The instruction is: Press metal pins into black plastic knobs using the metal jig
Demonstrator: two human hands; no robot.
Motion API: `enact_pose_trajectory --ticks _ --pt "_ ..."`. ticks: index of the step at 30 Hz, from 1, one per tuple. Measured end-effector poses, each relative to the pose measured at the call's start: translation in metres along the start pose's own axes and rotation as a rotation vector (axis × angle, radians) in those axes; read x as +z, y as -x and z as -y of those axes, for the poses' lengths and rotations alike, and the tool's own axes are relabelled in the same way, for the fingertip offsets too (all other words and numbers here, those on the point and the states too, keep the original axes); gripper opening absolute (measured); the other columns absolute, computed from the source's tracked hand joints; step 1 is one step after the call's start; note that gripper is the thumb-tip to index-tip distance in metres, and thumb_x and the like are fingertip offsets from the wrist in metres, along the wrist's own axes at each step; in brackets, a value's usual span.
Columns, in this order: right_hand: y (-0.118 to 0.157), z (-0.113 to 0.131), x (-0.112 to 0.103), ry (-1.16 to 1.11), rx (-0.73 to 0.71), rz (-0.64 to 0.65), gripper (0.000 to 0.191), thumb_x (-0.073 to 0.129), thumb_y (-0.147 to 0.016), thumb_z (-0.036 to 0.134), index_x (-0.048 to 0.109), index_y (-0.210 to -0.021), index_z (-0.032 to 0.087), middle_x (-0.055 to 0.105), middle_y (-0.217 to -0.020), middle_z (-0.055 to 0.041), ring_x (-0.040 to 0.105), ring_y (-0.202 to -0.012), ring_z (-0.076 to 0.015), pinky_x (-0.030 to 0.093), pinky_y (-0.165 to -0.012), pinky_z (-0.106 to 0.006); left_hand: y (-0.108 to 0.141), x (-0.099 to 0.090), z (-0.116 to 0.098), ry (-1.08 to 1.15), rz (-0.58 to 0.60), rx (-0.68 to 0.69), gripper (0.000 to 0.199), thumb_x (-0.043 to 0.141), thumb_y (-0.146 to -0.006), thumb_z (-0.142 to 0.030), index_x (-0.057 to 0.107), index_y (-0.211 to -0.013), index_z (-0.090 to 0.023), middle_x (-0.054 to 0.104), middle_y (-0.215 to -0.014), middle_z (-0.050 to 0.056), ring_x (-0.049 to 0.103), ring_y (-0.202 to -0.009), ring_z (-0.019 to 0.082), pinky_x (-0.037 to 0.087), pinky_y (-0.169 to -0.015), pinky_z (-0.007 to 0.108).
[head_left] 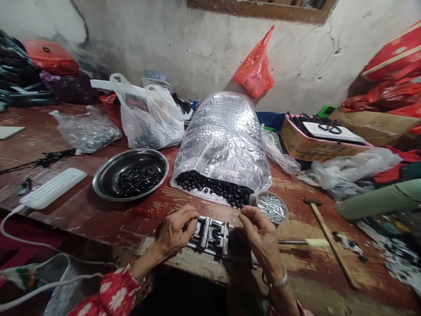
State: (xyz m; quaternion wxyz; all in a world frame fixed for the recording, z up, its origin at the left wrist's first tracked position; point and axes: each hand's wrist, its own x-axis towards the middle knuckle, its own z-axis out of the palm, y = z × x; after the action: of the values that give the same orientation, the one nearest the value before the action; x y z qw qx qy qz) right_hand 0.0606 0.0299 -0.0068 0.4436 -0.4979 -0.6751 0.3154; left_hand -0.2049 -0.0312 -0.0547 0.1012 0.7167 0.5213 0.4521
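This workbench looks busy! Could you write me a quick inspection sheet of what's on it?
Surface: worn, stained wooden bench.
Job's things: metal block under the hands; nearby, plastic bag of black pieces, steel bowl of similar pieces, small dish of nails.
Clutter: hammer, white carrier bag.
Hands: left hand touches the block; right hand sits at its other end, any held item unclear.
Cables: white cable runs off the bench.
Surroundings: cracked wall, red bag, cardboard box.
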Motion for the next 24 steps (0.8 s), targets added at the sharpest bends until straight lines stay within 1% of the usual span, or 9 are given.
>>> enact_pose_trajectory --ticks 4,6,8,12,15,19,24 --pt "0.015 0.017 0.034 0.05 -0.156 0.116 0.01 0.062 -0.097 0.031 0.068 -0.1 0.024 0.07 -0.099 -0.0036 0.064 -0.092 -0.0198 0.051 -0.084 -0.032 0.0 -0.001 -0.002 0.021 -0.009 -0.005 0.022 0.053 -0.095 -0.015 0.07 -0.108 -0.02 0.071 -0.112 0.01 0.069 -0.11 0.02 0.058 -0.097 0.033" --pt "0.019 0.021 0.045 0.096 -0.221 0.167 0.009 0.058 -0.099 0.025 0.067 -0.102 0.025 0.069 -0.098 -0.0033 0.062 -0.093 -0.0198 0.049 -0.083 -0.032 0.0 -0.002 -0.002 0.03 -0.007 -0.003 0.023 0.053 -0.095 -0.014 0.07 -0.109 -0.019 0.071 -0.112 0.01 0.068 -0.11 0.02 0.058 -0.096 0.033" --pt "0.021 0.022 0.052 0.2 -0.276 0.208 0.012 0.055 -0.101 0.022 0.066 -0.103 0.025 0.068 -0.093 -0.0028 0.058 -0.089 -0.0203 0.046 -0.079 -0.033 0.0 -0.002 -0.003 0.041 -0.007 -0.007 0.023 0.053 -0.095 -0.014 0.07 -0.109 -0.019 0.07 -0.111 0.01 0.068 -0.109 0.02 0.058 -0.095 0.033" --pt "0.025 0.02 0.058 0.521 -0.401 0.237 0.018 0.051 -0.101 0.015 0.064 -0.093 0.024 0.065 -0.081 -0.0021 0.05 -0.083 -0.022 0.036 -0.074 -0.035 -0.001 -0.002 -0.004 0.057 -0.014 -0.011 0.022 0.053 -0.095 -0.015 0.07 -0.107 -0.019 0.07 -0.109 0.01 0.069 -0.106 0.02 0.058 -0.094 0.033" --pt "0.027 0.017 0.06 0.65 -0.452 0.26 0.021 0.05 -0.098 0.008 0.062 -0.092 0.023 0.064 -0.083 -0.0029 0.048 -0.084 -0.0227 0.034 -0.074 -0.036 -0.001 -0.003 -0.004 0.051 -0.019 -0.007 0.021 0.053 -0.094 -0.014 0.07 -0.106 -0.019 0.071 -0.108 0.009 0.069 -0.104 0.019 0.058 -0.093 0.032" --pt "0.028 0.015 0.062 0.706 -0.456 0.262 0.024 0.047 -0.095 0.003 0.06 -0.091 0.023 0.063 -0.086 -0.0038 0.048 -0.086 -0.0237 0.034 -0.075 -0.038 0.0 -0.003 -0.004 0.047 -0.017 -0.009 0.021 0.053 -0.095 -0.014 0.07 -0.107 -0.02 0.07 -0.109 0.009 0.069 -0.104 0.019 0.058 -0.093 0.032" --pt "0.028 0.019 0.06 0.621 -0.442 0.253 0.022 0.046 -0.099 0.008 0.06 -0.094 0.023 0.061 -0.091 -0.0047 0.049 -0.089 -0.0234 0.037 -0.077 -0.038 0.0 -0.003 -0.003 0.043 -0.005 -0.017 0.021 0.053 -0.095 -0.014 0.069 -0.107 -0.02 0.07 -0.11 0.009 0.069 -0.106 0.019 0.057 -0.094 0.032"
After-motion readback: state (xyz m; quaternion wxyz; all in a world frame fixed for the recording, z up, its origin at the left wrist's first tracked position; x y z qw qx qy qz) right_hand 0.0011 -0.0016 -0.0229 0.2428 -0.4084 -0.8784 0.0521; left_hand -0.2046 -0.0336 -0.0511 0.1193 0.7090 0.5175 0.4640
